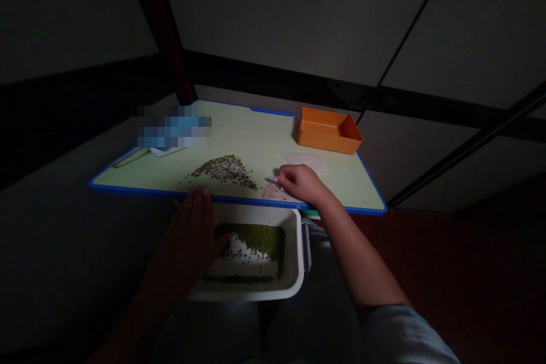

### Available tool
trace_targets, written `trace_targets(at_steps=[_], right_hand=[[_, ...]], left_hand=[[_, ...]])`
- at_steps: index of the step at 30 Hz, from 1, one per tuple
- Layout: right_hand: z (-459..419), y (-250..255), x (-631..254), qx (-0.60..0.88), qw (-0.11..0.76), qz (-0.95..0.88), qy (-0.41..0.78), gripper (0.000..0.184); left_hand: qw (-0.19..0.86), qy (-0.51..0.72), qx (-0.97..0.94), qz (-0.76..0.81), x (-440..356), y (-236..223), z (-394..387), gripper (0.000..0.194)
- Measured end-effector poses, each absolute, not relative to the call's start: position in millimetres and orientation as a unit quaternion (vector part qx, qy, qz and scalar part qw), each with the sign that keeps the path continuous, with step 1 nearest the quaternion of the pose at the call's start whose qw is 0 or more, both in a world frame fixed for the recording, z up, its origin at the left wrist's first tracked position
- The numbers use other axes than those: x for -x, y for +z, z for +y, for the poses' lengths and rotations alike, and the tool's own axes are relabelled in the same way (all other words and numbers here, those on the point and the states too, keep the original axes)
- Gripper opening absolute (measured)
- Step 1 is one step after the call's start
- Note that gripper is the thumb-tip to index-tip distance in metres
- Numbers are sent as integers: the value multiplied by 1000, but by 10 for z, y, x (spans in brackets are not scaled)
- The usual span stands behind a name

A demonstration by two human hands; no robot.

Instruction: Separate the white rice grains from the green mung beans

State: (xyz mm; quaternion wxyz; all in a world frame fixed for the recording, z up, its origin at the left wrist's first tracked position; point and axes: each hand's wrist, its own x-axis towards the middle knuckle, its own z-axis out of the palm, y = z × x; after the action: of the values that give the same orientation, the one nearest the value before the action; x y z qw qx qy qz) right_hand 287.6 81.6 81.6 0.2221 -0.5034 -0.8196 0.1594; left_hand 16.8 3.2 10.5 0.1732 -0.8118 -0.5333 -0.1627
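Observation:
A pile of small green beans (226, 169) lies on a pale green table with a blue rim (239, 200). My right hand (298, 182) rests on the table just right of the pile, fingers curled over a clear plastic protractor (303, 160). My left hand (194, 230) grips the left edge of a white tub (294, 261) below the table's near edge, thumb inside the rim. Green beans (256, 238) cover part of the tub's bottom.
An empty orange tray (328, 131) stands at the table's far right corner. A blurred blue and white object (173, 128) sits at the far left, with a white item under it. Dark panelled walls surround the table.

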Motion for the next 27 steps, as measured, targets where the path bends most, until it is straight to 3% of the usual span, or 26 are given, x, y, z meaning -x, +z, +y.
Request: trace_targets(at_steps=[6,12,21,27], right_hand=[[819,792,-2884,486,258,-812,193,33],[849,784,-2912,552,294,-774,104,31],[856,789,-2885,502,262,-819,92,37],[949,908,-2691,443,166,-881,5,37]], left_hand=[[182,-170,813,-526,-151,75,41,92],[194,-187,810,-521,-141,34,57,91],[200,-174,810,-523,-150,45,42,87],[261,-206,794,-509,-112,-56,71,84]])
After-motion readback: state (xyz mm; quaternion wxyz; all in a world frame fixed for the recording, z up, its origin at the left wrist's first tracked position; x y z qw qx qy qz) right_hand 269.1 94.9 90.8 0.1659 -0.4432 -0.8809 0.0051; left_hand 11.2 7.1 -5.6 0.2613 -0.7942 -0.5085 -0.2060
